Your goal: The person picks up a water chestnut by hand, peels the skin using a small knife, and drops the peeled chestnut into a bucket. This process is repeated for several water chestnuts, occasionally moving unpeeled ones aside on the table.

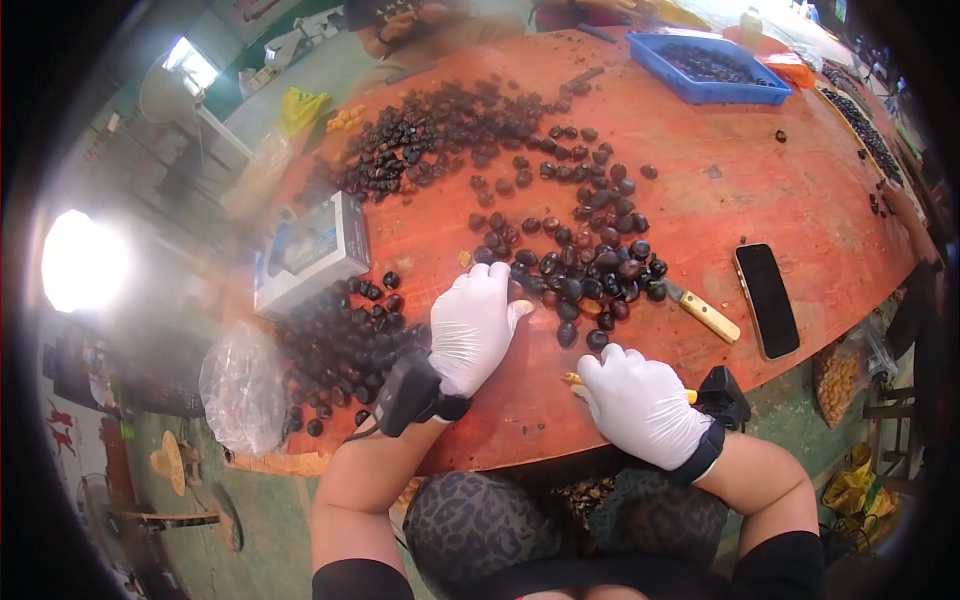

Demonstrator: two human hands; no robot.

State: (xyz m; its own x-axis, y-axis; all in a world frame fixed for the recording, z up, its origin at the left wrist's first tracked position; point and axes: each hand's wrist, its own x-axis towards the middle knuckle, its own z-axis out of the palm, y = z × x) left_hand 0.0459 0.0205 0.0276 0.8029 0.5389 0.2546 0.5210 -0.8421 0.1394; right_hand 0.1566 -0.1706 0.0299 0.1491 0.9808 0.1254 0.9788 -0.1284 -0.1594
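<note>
My left hand (472,325), in a white glove, reaches to the near edge of a pile of dark, glossy round nuts (570,288). Its fingers are bent, and a brown nut (516,290) shows between thumb and fingers. Lower right, my right hand (645,408), also gloved, is closed around a slim yellow tool (572,378). The tool's tip sticks out on the left and a yellow end shows by the wrist; its kind is hidden by the fingers. Beyond the right hand lies a knife (708,315) with a pale wooden handle, its blade toward the nuts.
A phone (768,300) lies right of the knife on the red table (700,215). More nuts (345,345) sit at left, beside a box (315,250) and a plastic bag (243,388). A blue tray (710,90) stands far back. Other people (400,30) sit across the table.
</note>
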